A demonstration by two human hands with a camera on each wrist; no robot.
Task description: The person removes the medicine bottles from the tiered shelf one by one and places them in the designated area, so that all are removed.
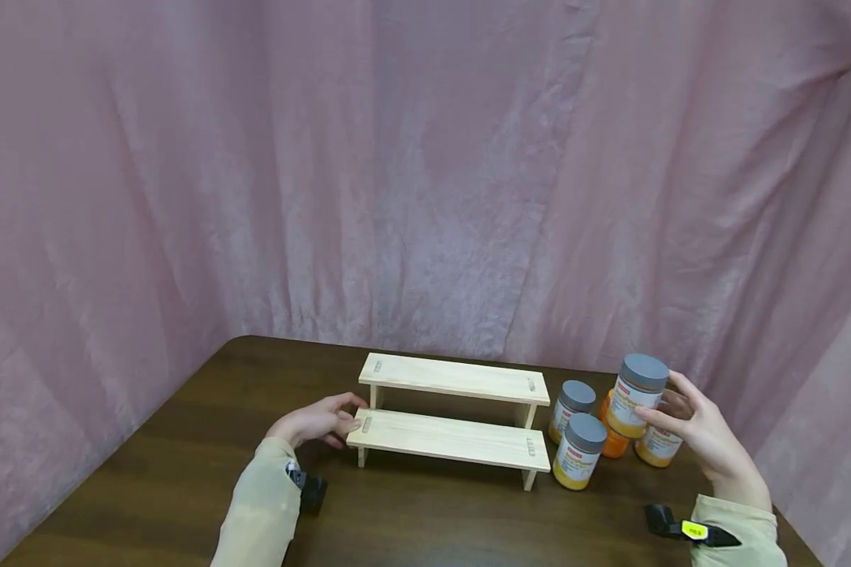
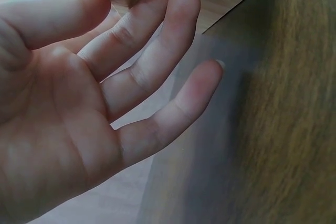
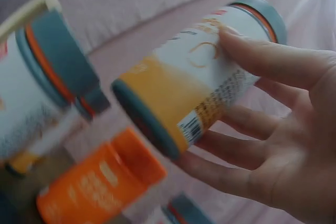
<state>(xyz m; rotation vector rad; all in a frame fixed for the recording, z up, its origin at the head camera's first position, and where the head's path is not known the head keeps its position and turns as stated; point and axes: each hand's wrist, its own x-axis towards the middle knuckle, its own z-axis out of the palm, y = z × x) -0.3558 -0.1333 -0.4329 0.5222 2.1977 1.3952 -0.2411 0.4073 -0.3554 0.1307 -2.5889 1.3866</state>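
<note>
A two-step wooden rack (image 1: 447, 435) of pale boards stands on the table. Its lower board is pinched at the left end by my left hand (image 1: 319, 421), thumb on top; in the left wrist view the other fingers of this hand (image 2: 63, 114) are spread and loosely bent. To the right, my right hand (image 1: 709, 437) grips a grey-lidded jar (image 1: 633, 402) with a white and yellow label, raised above the other containers. The right wrist view shows this jar (image 3: 184, 72) between thumb and fingers, its base off any surface.
Two similar jars (image 1: 573, 402) (image 1: 579, 453) stand beside the rack's right end. An orange bottle (image 1: 615, 446) and another jar (image 1: 658, 446) stand below the raised jar. The dark brown table (image 1: 184, 441) meets a pink curtain (image 1: 454, 197) at its back edge.
</note>
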